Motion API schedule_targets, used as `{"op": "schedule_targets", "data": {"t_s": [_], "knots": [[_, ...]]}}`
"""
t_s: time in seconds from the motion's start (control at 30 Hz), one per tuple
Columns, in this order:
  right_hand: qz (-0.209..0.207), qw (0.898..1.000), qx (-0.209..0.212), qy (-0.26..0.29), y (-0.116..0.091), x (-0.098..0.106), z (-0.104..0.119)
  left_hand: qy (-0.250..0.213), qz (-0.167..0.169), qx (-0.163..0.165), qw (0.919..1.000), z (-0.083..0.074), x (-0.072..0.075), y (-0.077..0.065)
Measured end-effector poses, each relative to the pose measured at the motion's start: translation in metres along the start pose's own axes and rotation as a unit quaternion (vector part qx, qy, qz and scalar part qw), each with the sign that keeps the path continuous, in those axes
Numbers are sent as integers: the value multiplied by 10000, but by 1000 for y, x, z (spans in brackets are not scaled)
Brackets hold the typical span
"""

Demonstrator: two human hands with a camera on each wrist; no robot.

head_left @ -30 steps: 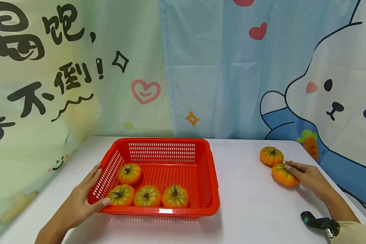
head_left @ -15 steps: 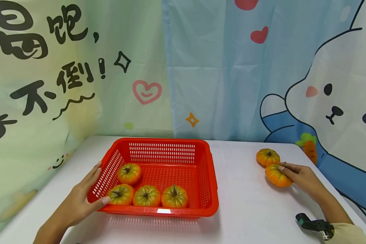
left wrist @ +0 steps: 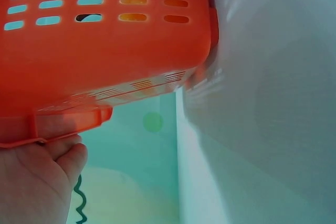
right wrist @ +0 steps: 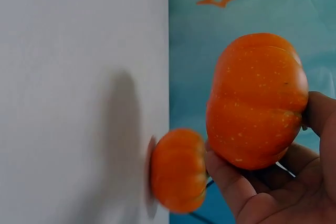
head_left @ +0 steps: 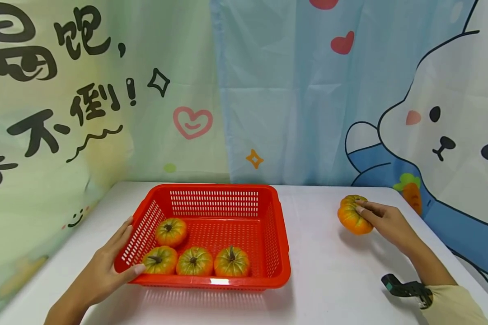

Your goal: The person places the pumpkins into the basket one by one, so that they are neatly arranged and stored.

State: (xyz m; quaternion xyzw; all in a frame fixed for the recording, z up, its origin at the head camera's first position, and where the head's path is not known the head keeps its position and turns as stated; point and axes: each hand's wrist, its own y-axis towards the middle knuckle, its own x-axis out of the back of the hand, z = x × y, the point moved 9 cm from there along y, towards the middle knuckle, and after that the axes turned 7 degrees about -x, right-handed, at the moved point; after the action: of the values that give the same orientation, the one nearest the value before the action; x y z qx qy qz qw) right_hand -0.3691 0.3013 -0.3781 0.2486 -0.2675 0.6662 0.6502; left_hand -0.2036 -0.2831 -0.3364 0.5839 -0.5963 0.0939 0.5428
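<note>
My right hand [head_left: 388, 223] pinches a small orange pumpkin [head_left: 354, 221] between thumb and fingers. The right wrist view shows this pumpkin [right wrist: 257, 100] raised off the white table, its shadow falling below it. Mostly covered by it in the head view, a second pumpkin [right wrist: 179, 170] rests on the table. At the left, my left hand [head_left: 101, 271] grips the rim of a red plastic basket [head_left: 268, 282], thumb over the front corner and fingers along the left side. Inside the basket lie several pumpkins [head_left: 195, 261], three along the front and one [head_left: 171, 232] behind them.
The white table [head_left: 317, 262] runs back to a printed curtain [head_left: 264, 90] with lettering, hearts and a cartoon rabbit. A black device [head_left: 406, 289] is strapped at my right wrist, by the beige sleeve [head_left: 455, 302].
My right hand has lifted the nearer pumpkin and carried it leftward and back, so it now overlaps the other one. The left hand and the basket stay in place.
</note>
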Motion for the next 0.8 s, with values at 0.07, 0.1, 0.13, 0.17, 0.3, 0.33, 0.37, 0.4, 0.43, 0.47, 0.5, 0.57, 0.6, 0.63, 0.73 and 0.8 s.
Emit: {"op": "schedule_targets", "data": {"t_s": [0.07,0.1,0.13,0.17,0.3,0.33,0.37,0.4,0.43,0.47,0.5,0.57,0.6,0.63,0.73,0.8], "knots": [[-20,9999,112,20,-1,-1,13,-7,-1,25,10000,0,0,0],[-43,9999,162,34,-1,-2,19,-23,-9,-1,10000,0,0,0],[-63,9998,205,54,-2,-2,23,-29,-5,-13,10000,0,0,0],[-88,9996,244,77,-2,-3,26,-37,10,-3,10000,0,0,0],[-45,9987,368,342,1,-10,40,14,6,-10,10000,1,1,-1],[-19,9984,387,420,1,-11,44,28,15,23,10000,1,1,-2],[2,9980,401,483,2,-13,48,45,9,38,10000,1,1,-2],[23,9976,413,551,2,-15,51,69,-9,32,10000,1,2,-3],[35,9972,417,616,3,-16,55,80,-18,37,10000,1,2,-3],[41,9969,415,673,3,-18,59,84,-20,44,10000,1,2,-3],[45,9965,405,728,3,-19,62,70,-20,41,10000,1,2,-2],[20,9962,419,766,4,-20,68,75,3,59,10000,1,2,-2],[8,9960,431,778,4,-21,70,72,19,72,9999,1,1,-1],[5,9959,450,789,4,-21,73,75,36,95,9999,1,1,-1],[6,9957,559,743,5,-24,83,96,69,141,9998,0,0,-1],[55,9953,642,721,5,-27,91,91,68,135,9998,0,0,0]]}}
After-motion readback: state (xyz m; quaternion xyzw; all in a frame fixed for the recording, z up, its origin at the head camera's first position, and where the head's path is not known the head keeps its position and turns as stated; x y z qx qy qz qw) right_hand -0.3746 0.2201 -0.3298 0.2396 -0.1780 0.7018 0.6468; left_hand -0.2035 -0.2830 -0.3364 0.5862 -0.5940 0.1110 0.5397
